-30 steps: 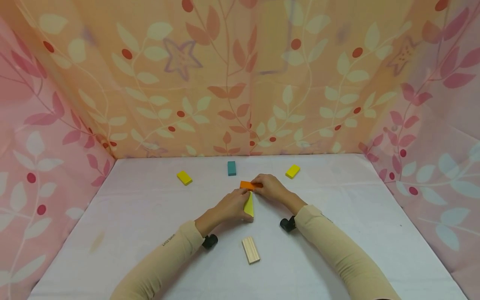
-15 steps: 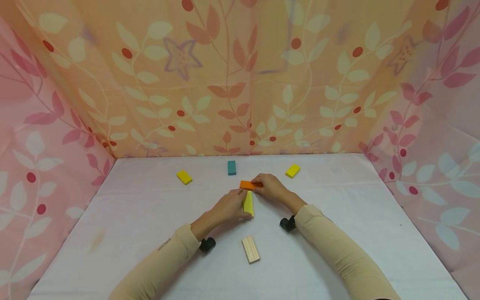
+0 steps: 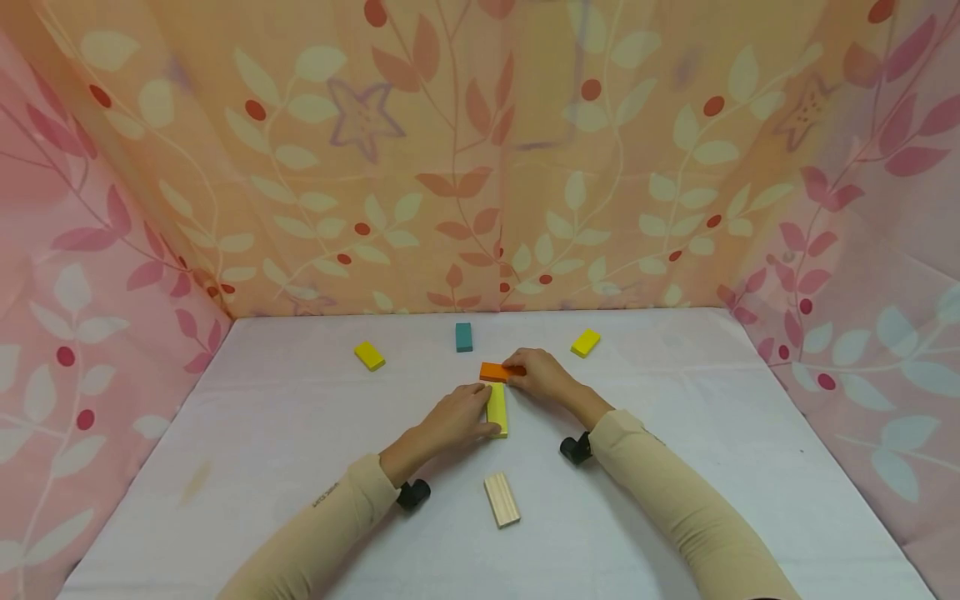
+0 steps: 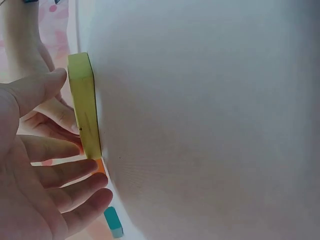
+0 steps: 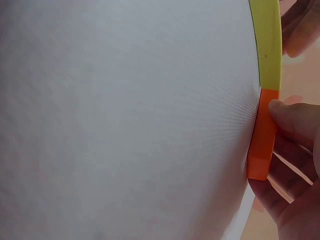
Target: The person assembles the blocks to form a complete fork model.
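Near the middle of the table, a yellow-green wooden block point(image 3: 498, 412) lies lengthwise, one end against or very near an orange wooden block point(image 3: 492, 372) set crosswise. My left hand point(image 3: 452, 419) is along the left side of the yellow-green block, thumb by its near end and fingers by its far end. In the left wrist view those fingers are nearly straight; whether they touch the block point(image 4: 85, 107) is hard to tell. My right hand point(image 3: 543, 375) pinches the right end of the orange block, its thumb on the face in the right wrist view and its fingers behind.
Two yellow blocks point(image 3: 370, 356) and a teal block point(image 3: 464, 337) lie toward the back of the white table point(image 3: 262, 467). A plain wood block point(image 3: 502, 500) lies nearer the front, between the forearms. Patterned curtains point(image 3: 480, 167) stand behind and at both sides.
The yellow-green block has gone from tilted to flat on the table beside the orange one. My left hand has loosened and drawn slightly left. My right hand has stayed in place.
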### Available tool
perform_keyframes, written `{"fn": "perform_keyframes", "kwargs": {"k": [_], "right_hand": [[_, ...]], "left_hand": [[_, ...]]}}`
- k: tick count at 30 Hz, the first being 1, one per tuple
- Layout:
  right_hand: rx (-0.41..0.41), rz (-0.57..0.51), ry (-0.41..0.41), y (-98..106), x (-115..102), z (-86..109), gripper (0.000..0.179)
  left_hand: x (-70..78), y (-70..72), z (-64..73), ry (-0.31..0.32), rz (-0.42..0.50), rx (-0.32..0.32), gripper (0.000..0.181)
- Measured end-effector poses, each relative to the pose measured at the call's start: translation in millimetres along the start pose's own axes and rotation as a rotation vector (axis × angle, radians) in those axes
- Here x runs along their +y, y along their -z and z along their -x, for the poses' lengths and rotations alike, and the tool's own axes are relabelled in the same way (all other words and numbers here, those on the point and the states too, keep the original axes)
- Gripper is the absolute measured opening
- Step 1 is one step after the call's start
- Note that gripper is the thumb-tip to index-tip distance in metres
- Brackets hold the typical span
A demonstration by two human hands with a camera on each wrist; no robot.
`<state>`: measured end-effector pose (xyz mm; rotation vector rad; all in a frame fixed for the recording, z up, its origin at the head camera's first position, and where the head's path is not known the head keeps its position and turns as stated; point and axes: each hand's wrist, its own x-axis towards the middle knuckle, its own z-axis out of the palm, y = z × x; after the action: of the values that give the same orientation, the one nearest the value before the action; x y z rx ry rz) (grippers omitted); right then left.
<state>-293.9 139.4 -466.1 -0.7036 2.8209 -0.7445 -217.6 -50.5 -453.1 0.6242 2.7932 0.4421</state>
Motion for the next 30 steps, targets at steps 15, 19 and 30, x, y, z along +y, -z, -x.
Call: {"fn": "perform_keyframes", "kwargs": {"k": [15, 19, 30], "right_hand": [[-0.004, -0.008, -0.005, 1.8, -2.6, -0.1, 0.033], [-0.017, -0.012, -0.01, 2.8, -3.2, -0.6, 0.034], [-0.072, -0.005, -0.025, 8.5, -2.6, -0.2, 0.037]], "left_hand": [[2.4, -0.3, -1.8, 0.015, -0.018, -0.012, 0.07], [2.5, -0.1, -2.5, 0.024, -0.011, -0.027, 0.069], [3.2, -0.3, -2.6, 0.032, 0.009, -0.034, 0.07]]}}
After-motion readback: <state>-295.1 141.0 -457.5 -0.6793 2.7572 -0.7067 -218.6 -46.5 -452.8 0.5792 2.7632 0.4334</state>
